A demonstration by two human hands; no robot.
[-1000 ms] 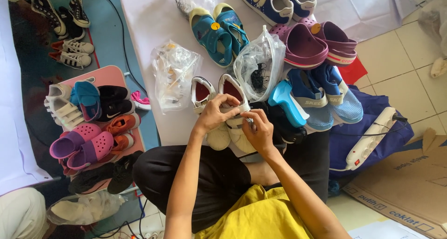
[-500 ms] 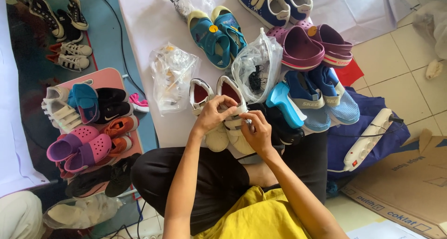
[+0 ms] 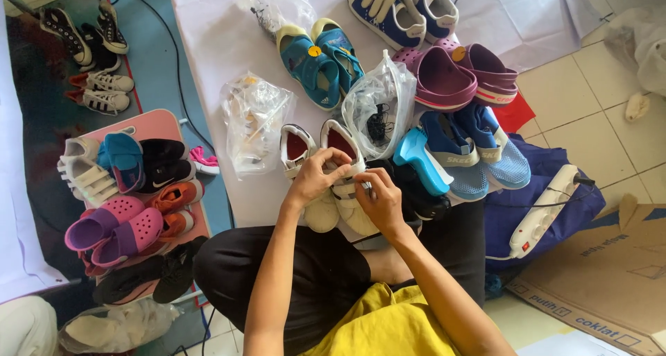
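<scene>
A pair of small white shoes with dark red lining (image 3: pixel 300 149) lies on the white sheet (image 3: pixel 215 44) just in front of my knees. My left hand (image 3: pixel 316 177) rests on the strap area of the right-hand shoe of the pair, fingers curled over it. My right hand (image 3: pixel 378 202) pinches the same shoe's strap from the other side. Both hands meet over that shoe, and its toe is hidden under them.
Teal sandals (image 3: pixel 320 59), blue-white sneakers (image 3: pixel 402 9), purple clogs (image 3: pixel 451 78), blue mesh shoes (image 3: pixel 479 155), and two clear plastic bags (image 3: pixel 253 120) crowd the sheet. A pink tray of shoes (image 3: pixel 159 123) sits left, a power strip (image 3: pixel 544 217) and cardboard (image 3: pixel 610 280) right.
My hands have shifted slightly on the white shoe's strap; the fingers of both have drawn closer together. Nothing else has moved.
</scene>
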